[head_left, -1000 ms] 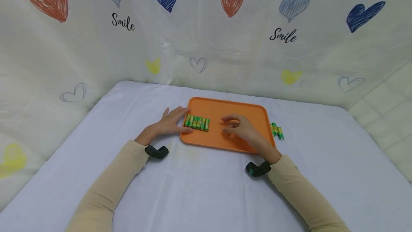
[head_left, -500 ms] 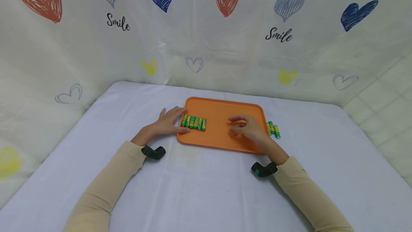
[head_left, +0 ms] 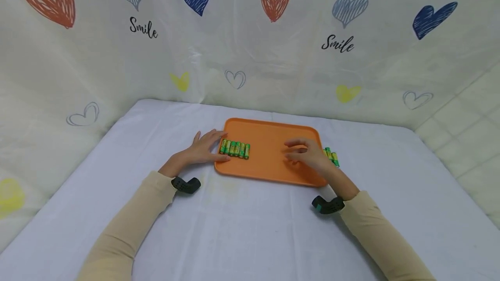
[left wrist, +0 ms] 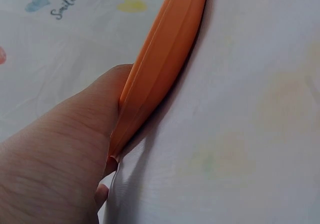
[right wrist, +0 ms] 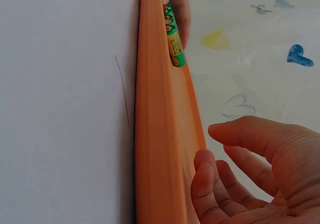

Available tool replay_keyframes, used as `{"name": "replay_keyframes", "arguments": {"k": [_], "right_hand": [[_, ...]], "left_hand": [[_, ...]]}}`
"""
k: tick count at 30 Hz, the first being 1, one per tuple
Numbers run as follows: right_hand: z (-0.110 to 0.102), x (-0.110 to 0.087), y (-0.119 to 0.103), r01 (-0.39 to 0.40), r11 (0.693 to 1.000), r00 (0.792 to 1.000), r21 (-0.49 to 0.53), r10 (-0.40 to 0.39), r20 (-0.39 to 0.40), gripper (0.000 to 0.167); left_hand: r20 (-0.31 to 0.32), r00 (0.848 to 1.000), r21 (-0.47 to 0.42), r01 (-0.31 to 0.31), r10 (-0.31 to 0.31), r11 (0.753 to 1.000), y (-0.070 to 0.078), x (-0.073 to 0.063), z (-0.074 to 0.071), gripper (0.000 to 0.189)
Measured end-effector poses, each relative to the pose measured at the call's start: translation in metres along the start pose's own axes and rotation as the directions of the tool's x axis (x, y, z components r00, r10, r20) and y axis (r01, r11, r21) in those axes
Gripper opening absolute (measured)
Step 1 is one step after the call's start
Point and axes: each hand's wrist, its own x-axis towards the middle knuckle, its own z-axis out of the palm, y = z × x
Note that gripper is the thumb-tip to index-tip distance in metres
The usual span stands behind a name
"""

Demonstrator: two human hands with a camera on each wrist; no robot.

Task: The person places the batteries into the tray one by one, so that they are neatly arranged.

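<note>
A row of green and yellow batteries (head_left: 235, 148) lies side by side near the left end of an orange tray (head_left: 269, 133). My left hand (head_left: 201, 147) rests at the tray's left edge, thumb and fingers spread and reaching over the rim on either side of the row. In the left wrist view the thumb side of the left hand (left wrist: 65, 134) lies against the tray's outer wall (left wrist: 160, 58). Over the right part of the tray hovers my right hand (head_left: 310, 156), fingers loosely bent and holding nothing. The right wrist view shows a gap between its thumb and fingers.
More loose batteries (head_left: 334, 158) lie on the white tablecloth (head_left: 250, 229) just past the tray's right edge, partly hidden by the right hand. A pale curtain (head_left: 297, 64) printed with hearts hangs behind the table. Each wrist wears a black device (head_left: 328, 205).
My right hand has moved to the right across the tray, away from the battery row. The left hand keeps its place at the tray's edge. The whole view has shifted slightly.
</note>
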Motion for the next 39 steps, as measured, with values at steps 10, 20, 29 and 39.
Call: {"name": "replay_keyframes", "arguments": {"k": [10, 20, 29, 39], "right_hand": [[-0.021, -0.01, 0.004, 0.003, 1.0, 1.0, 0.0, -0.003, -0.019, 0.047], [-0.038, -0.021, 0.005, -0.016, 1.0, 0.999, -0.011, 0.015, -0.051, 0.049], [-0.055, -0.033, 0.013, -0.054, 0.997, 0.993, -0.052, 0.048, -0.104, 0.053], [-0.074, -0.043, 0.023, -0.058, 0.995, 0.99, -0.086, 0.046, -0.137, 0.054]], "left_hand": [[0.0, 1.0, 0.003, 0.002, -0.002, 1.0, -0.001, 0.001, 0.0, 0.091], [-0.006, 1.0, -0.004, -0.001, 0.001, 1.0, 0.0, 0.0, 0.001, 0.092], [-0.007, 1.0, -0.009, -0.001, 0.001, 1.0, 0.002, 0.001, 0.001, 0.091], [-0.009, 1.0, -0.009, -0.003, 0.002, 1.0, 0.001, 0.0, 0.001, 0.092]]}}
